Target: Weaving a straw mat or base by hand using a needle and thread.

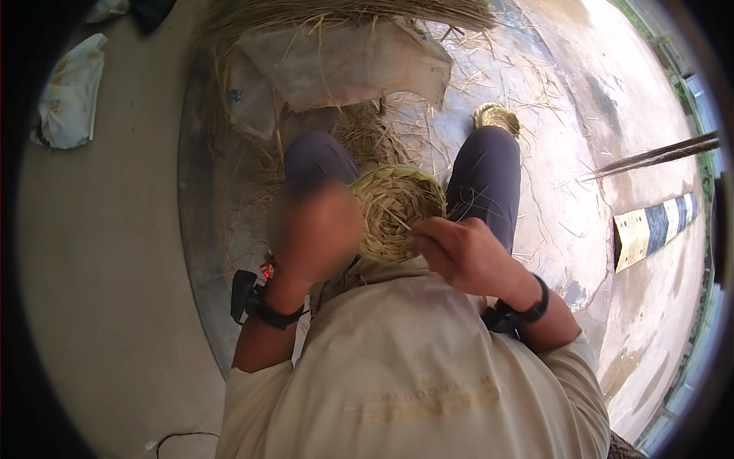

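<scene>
Woven straw basket [378, 203] at frame centre, open side up toward me. My right hand [475, 258] is at its right edge, fingers closed round a thin pale tool [400, 223], tip over the basket's inside. My left hand [317, 231], at the basket's left rim, is blurred; can't tell its grip. Second basket [498, 118], upper right of centre, just past my right knee [491, 153]. Plastic sheet [344, 70] upper centre, straw bundle [344, 14] along top edge. White sack [73, 96] upper left.
</scene>
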